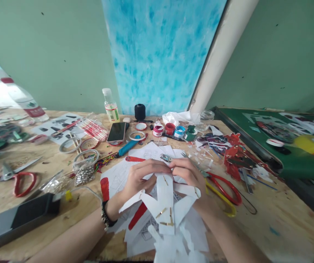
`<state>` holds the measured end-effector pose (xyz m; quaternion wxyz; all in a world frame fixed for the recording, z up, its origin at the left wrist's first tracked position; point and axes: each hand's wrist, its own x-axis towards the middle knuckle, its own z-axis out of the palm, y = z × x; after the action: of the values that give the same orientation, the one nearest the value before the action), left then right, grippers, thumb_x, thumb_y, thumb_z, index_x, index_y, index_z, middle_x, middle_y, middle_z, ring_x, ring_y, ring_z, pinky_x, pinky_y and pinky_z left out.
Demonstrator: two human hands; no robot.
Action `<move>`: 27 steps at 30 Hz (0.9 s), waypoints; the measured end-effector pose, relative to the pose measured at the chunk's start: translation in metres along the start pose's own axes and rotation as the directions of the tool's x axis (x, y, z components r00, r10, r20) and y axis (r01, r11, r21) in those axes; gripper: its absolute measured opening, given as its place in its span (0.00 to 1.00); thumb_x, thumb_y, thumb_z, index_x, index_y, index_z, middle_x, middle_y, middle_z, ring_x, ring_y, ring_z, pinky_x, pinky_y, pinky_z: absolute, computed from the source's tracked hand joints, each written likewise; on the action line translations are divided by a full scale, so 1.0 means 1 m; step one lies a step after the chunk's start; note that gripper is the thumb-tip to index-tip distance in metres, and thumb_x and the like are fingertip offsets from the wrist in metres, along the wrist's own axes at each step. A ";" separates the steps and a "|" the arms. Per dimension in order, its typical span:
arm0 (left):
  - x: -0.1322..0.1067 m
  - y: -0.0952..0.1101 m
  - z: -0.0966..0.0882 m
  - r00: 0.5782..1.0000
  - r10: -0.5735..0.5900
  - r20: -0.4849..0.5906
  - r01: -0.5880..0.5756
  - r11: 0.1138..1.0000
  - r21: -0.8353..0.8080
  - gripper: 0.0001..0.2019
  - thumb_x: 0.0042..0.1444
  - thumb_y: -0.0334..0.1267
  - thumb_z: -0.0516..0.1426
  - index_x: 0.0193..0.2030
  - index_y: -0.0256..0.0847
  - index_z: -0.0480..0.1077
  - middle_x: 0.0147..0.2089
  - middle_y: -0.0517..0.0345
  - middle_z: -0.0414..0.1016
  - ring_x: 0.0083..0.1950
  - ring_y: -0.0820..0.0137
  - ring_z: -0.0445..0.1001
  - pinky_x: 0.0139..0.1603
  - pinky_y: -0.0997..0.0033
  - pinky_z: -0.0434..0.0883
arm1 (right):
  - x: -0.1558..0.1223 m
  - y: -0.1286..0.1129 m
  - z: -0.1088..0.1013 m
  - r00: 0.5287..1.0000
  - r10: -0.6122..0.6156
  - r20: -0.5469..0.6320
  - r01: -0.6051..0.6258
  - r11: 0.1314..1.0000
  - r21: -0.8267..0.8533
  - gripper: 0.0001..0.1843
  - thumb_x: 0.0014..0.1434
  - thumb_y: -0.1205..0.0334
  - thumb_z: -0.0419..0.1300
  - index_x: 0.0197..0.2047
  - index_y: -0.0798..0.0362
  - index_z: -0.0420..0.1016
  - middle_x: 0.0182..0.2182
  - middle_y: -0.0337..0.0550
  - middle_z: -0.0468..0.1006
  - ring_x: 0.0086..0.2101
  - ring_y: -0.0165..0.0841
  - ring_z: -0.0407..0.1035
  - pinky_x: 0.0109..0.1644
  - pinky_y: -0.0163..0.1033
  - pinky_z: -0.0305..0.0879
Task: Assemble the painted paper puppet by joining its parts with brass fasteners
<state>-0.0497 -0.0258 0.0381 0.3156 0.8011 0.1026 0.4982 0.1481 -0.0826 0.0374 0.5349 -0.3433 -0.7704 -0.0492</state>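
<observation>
A white cut-out paper figure (165, 204) with brass paper fasteners lies over printed sheets in front of me. My left hand (142, 177) pinches its upper end from the left, fingers curled. From the right, my right hand (186, 171) grips the same end, so the two hands nearly meet there. The fingertips are partly hidden behind the paper. Line-drawn sheets (114, 186) spread beneath, with red cut-out pieces (138, 216) among them. Just beyond my hands lies a small metal tool (165, 157), partly covered.
Red-handled scissors (25, 184) and a grey box-like device (16, 221) are at left; red-handled pliers or scissors (228, 188) lie right. Behind stand paint jars (180, 132), a phone (116, 132) and a bottle (111, 107). Red scraps (232, 153) pile up at right.
</observation>
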 end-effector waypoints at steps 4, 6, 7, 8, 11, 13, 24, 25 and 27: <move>0.003 0.005 -0.001 1.000 -0.015 -0.018 0.015 1.000 0.003 0.10 0.70 0.33 0.58 0.51 0.42 0.81 0.49 0.47 0.85 0.49 0.63 0.84 0.52 0.64 0.80 | -0.003 0.001 0.001 0.999 0.042 -0.016 -0.041 0.998 0.039 0.13 0.67 0.69 0.60 0.52 0.45 0.71 0.50 0.47 0.78 0.48 0.40 0.77 0.49 0.48 0.77; 0.004 0.007 -0.002 0.999 -0.035 -0.006 0.035 0.999 0.010 0.11 0.71 0.36 0.57 0.51 0.42 0.82 0.52 0.46 0.84 0.51 0.61 0.84 0.54 0.62 0.80 | -0.003 0.001 0.001 0.998 0.062 -0.027 -0.061 0.998 0.036 0.10 0.68 0.66 0.61 0.51 0.45 0.72 0.49 0.45 0.76 0.47 0.39 0.76 0.48 0.46 0.76; 0.003 0.007 -0.003 0.999 -0.040 -0.004 0.040 0.999 0.020 0.11 0.72 0.37 0.56 0.51 0.43 0.81 0.53 0.45 0.84 0.52 0.61 0.84 0.55 0.61 0.79 | -0.003 0.001 0.001 0.997 0.066 -0.036 -0.065 0.997 0.034 0.09 0.68 0.66 0.61 0.50 0.45 0.72 0.48 0.45 0.76 0.47 0.39 0.76 0.48 0.46 0.76; 0.003 0.007 -0.003 0.999 -0.036 -0.010 0.036 0.999 0.036 0.11 0.72 0.37 0.56 0.51 0.43 0.81 0.54 0.45 0.83 0.52 0.61 0.83 0.55 0.60 0.79 | -0.003 0.001 0.001 0.997 0.066 -0.040 -0.064 0.997 0.042 0.09 0.68 0.65 0.61 0.50 0.45 0.72 0.46 0.45 0.75 0.46 0.39 0.75 0.47 0.45 0.76; 0.001 0.008 -0.003 1.000 0.000 -0.019 0.001 0.997 0.076 0.12 0.73 0.34 0.54 0.52 0.43 0.80 0.54 0.46 0.81 0.54 0.63 0.81 0.57 0.62 0.78 | -0.004 0.001 0.001 0.997 0.078 -0.029 -0.073 0.989 0.126 0.09 0.68 0.64 0.61 0.50 0.46 0.72 0.43 0.44 0.75 0.44 0.39 0.75 0.45 0.45 0.74; 0.001 0.009 -0.003 1.000 0.020 0.000 -0.020 0.997 0.070 0.12 0.72 0.33 0.55 0.54 0.43 0.79 0.54 0.46 0.81 0.54 0.64 0.81 0.57 0.63 0.77 | -0.004 0.001 0.003 0.995 0.098 -0.020 -0.092 0.976 0.197 0.08 0.67 0.63 0.61 0.50 0.45 0.72 0.42 0.43 0.76 0.44 0.39 0.75 0.44 0.45 0.74; 0.003 0.017 -0.006 1.000 0.009 0.023 -0.010 0.999 0.043 0.11 0.72 0.39 0.57 0.54 0.42 0.79 0.52 0.45 0.79 0.51 0.63 0.80 0.52 0.63 0.78 | -0.004 -0.002 0.005 0.989 0.142 -0.046 -0.126 0.959 0.256 0.06 0.67 0.63 0.61 0.47 0.46 0.72 0.40 0.41 0.77 0.41 0.38 0.76 0.43 0.45 0.74; 0.002 0.017 -0.006 1.000 0.008 0.024 -0.009 0.999 0.041 0.11 0.72 0.40 0.57 0.54 0.43 0.79 0.53 0.44 0.79 0.52 0.62 0.80 0.53 0.62 0.78 | -0.003 -0.002 0.004 0.989 0.145 -0.044 -0.129 0.958 0.257 0.06 0.67 0.62 0.62 0.47 0.46 0.72 0.40 0.41 0.77 0.41 0.38 0.76 0.43 0.44 0.74; 0.002 0.015 -0.005 0.999 0.009 0.037 -0.010 1.000 0.028 0.11 0.72 0.40 0.56 0.55 0.43 0.78 0.55 0.44 0.80 0.54 0.61 0.81 0.55 0.61 0.78 | -0.003 -0.003 0.004 0.988 0.147 -0.037 -0.133 0.958 0.255 0.05 0.67 0.62 0.62 0.46 0.46 0.72 0.40 0.41 0.77 0.41 0.38 0.76 0.43 0.44 0.74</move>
<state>-0.0557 -0.0348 0.0506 0.3037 0.8149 0.1001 0.4834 0.1438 -0.0842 0.0335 0.5976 -0.3250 -0.7289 0.0773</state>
